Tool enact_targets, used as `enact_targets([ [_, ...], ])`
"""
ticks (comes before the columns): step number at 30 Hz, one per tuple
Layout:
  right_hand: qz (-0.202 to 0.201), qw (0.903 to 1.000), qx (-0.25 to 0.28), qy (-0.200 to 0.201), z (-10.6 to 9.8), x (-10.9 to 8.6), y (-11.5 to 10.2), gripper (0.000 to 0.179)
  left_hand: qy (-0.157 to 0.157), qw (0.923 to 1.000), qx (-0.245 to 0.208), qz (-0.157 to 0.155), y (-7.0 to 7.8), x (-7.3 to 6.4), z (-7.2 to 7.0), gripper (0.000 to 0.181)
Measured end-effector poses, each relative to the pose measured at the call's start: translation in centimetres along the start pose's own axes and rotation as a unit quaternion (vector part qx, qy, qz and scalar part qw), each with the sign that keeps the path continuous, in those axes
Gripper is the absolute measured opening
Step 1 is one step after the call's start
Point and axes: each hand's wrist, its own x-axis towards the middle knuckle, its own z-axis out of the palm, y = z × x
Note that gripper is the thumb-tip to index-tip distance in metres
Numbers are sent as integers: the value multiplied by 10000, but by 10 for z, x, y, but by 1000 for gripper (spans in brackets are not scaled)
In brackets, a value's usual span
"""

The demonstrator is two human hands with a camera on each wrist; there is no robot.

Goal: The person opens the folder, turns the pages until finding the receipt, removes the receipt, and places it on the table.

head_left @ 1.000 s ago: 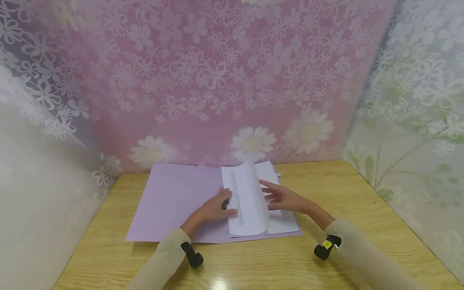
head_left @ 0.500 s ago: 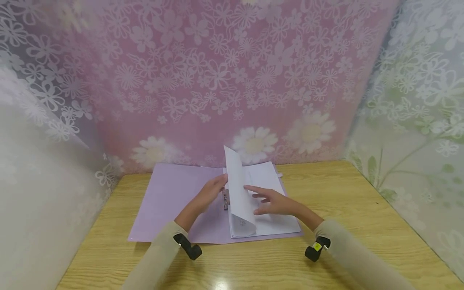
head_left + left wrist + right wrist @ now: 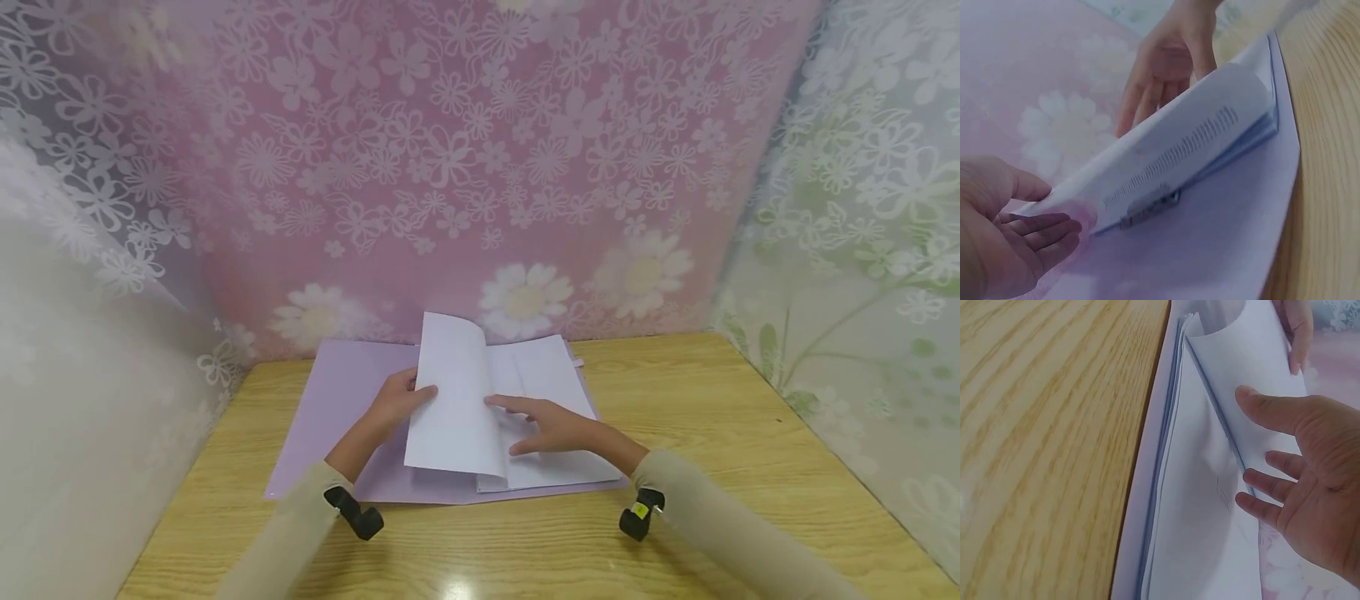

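Observation:
A light purple file folder (image 3: 341, 371) lies spread on the table, with a stack of white paper (image 3: 540, 467) in its right half. One sheet (image 3: 453, 408) curves up from the stack and leans over to the left. My left hand (image 3: 392, 404) pinches this sheet's free left edge, thumb on top and fingers beneath. My right hand (image 3: 562, 427) is over the stack, fingers spread, its index fingertip at the sheet's bend. In the left wrist view, rows of print show on the sheet's underside, beside a metal clip (image 3: 1150, 207) at the folder's spine. The head view hides that clip.
The wood-grain table (image 3: 510, 550) extends in front of the folder and to both sides. A pink flowered curtain (image 3: 450, 208) hangs right behind it, with pale patterned cloth (image 3: 862, 292) at the right and more cloth (image 3: 82, 375) at the left.
The sheet has swung from right to left, standing up midway. My left hand has left the stack near the clip and taken the sheet's edge; my right hand has followed leftward.

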Motion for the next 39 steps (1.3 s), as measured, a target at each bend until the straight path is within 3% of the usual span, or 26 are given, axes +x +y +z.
enact_targets([
  [6, -78, 9997, -170, -134, 4, 9, -4, 83, 398, 9976, 431, -379, -20, -5, -22, 46],
  [10, -208, 9983, -466, -289, 9, 17, -7, 81, 565, 9920, 911, -668, -28, -11, -36, 50],
  [14, -57, 9939, -993, -480, 14, 23, -12, 77, 641, 9825, 1685, -473, -33, -17, -46, 48],
  [16, -18, 9906, -1260, -536, 18, 26, -14, 74, 684, 9736, 2168, -220, -36, -20, -48, 39],
  [18, -28, 9874, -1482, -561, 20, 28, -16, 71, 738, 9587, 2744, 73, -38, -23, -49, 36],
  [21, -115, 9847, -1647, -556, 23, 30, -18, 68, 745, 9317, 3544, 269, -40, -27, -48, 47],
  [23, -132, 9832, -1725, -574, 25, 31, -19, 67, 715, 9194, 3853, 335, -40, -28, -46, 58],
  [27, -142, 9810, -1831, -625, 26, 33, -20, 64, 327, 9135, 3991, 715, -43, -27, -43, 63],
  [31, -204, 9816, -1755, -722, 25, 35, -22, 62, -519, 9012, 4143, 1164, -49, -25, -42, 65],
  [33, -229, 9819, -1712, -782, 23, 35, -23, 62, -860, 8950, 4205, 1211, -52, -25, -42, 67],
  [39, -263, 9810, -1704, -887, 20, 36, -26, 60, -1221, 9037, 4002, 908, -55, -26, -44, 71],
])
